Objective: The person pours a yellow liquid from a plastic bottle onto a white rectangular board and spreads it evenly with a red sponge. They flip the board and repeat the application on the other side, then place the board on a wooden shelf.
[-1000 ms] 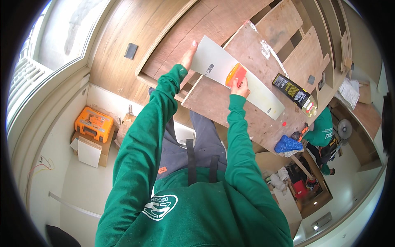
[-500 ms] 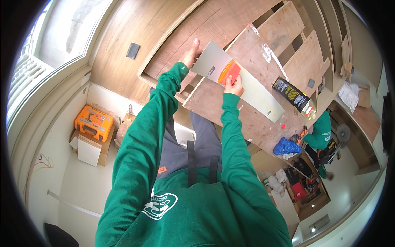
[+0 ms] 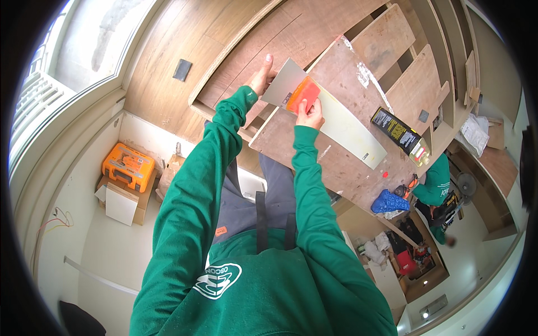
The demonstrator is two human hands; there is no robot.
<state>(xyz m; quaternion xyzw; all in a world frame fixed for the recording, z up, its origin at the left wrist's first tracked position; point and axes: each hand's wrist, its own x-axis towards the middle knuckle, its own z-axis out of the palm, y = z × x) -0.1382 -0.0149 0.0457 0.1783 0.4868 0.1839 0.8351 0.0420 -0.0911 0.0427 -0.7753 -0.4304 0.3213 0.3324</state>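
Observation:
A long pale grey panel (image 3: pixel 348 133) lies slantwise over the worn wooden boards of the work surface (image 3: pixel 330 162). At its near-left end is my left hand (image 3: pixel 262 77), thumb up and fingers partly hidden behind the panel's edge, holding it. My right hand (image 3: pixel 311 114) pinches a flat orange-red spreader (image 3: pixel 303 94) and presses it against the panel's face, close to the left end. Right of the panel, a black bottle (image 3: pixel 396 129) with a clear yellowish end lies on its side on the boards.
A blue cloth (image 3: pixel 389 201) lies at the surface's right corner. Beyond it a co-worker in a green top (image 3: pixel 434 182) bends down. Plywood strips with gaps between them (image 3: pixel 412 78) lie at the far side. An orange tool case (image 3: pixel 128 167) stands at left on boxes.
My right hand has slid the spreader leftward along the panel, toward my left hand. My left hand and the panel have hardly moved.

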